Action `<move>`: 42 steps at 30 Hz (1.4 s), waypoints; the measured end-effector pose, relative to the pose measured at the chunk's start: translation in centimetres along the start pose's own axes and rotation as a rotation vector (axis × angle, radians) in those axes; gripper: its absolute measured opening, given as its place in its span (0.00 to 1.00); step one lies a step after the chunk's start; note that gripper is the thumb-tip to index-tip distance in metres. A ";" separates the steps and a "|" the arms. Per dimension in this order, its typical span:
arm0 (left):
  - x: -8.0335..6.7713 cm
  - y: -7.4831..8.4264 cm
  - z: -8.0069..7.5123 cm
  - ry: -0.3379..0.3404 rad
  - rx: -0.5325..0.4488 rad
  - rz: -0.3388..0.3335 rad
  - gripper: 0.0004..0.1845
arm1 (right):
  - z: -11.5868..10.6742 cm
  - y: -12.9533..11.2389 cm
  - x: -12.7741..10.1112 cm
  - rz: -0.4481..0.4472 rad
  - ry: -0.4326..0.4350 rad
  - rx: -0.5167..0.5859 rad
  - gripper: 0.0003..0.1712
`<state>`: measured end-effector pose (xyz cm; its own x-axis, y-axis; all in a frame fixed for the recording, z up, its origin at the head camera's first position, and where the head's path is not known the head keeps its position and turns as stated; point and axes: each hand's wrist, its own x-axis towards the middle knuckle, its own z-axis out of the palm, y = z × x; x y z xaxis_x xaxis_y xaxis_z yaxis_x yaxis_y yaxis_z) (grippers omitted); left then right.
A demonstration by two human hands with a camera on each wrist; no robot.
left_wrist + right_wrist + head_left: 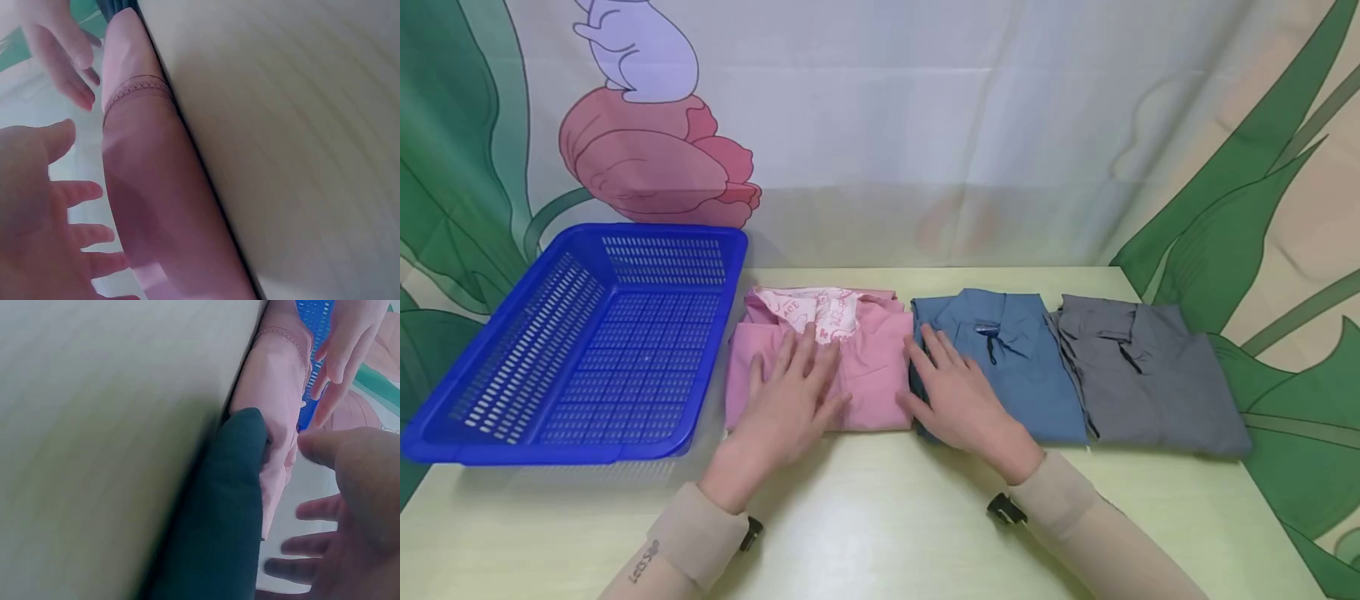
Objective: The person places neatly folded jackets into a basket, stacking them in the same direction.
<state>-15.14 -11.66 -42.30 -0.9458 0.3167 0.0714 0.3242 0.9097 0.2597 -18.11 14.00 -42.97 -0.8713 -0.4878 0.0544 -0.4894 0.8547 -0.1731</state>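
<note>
Three folded shirts lie in a row on the table: a pink shirt, a blue shirt and a grey shirt. My left hand lies flat with spread fingers on the pink shirt. My right hand rests flat on the left part of the blue shirt, its thumb by the pink shirt's right edge. Both hands hold nothing. In the wrist views the left hand and right hand hover with straight fingers just over the cloth.
An empty blue plastic basket stands at the left, tilted over the table's edge. The pale green table ends close behind the shirts at a printed curtain. Bare tabletop lies in front of the shirts.
</note>
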 end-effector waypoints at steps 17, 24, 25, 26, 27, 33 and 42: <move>0.0 -1.7 0.1 0.236 -0.006 -0.243 0.29 | 0.1 0.5 4.3 -0.037 0.235 0.179 0.21; 0.4 -2.6 -0.5 0.174 -0.040 -0.358 0.34 | -0.8 0.4 7.6 -0.007 0.077 0.288 0.10; 0.4 -2.7 -0.5 0.161 -0.051 -0.368 0.34 | -1.0 0.4 8.0 0.013 0.046 0.315 0.12; 0.5 -2.8 -0.5 0.156 -0.061 -0.372 0.34 | -1.1 0.4 8.3 0.041 0.012 0.342 0.16; 0.6 -3.0 -0.5 0.147 -0.069 -0.378 0.33 | -1.3 0.4 8.7 0.075 -0.022 0.370 0.20; 1.4 -3.3 -0.3 0.077 -0.122 -0.437 0.32 | -1.8 1.5 10.2 0.228 -0.161 0.437 0.22; 2.4 -4.0 -0.3 0.089 -0.122 -0.440 0.25 | -1.7 3.3 11.5 0.308 -0.286 0.716 0.17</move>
<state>-18.73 -14.57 -42.85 -0.9925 -0.1215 0.0099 -0.1078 0.9125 0.3947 -29.82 11.50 -41.29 -0.8718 -0.3593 -0.3331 -0.0038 0.6848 -0.7287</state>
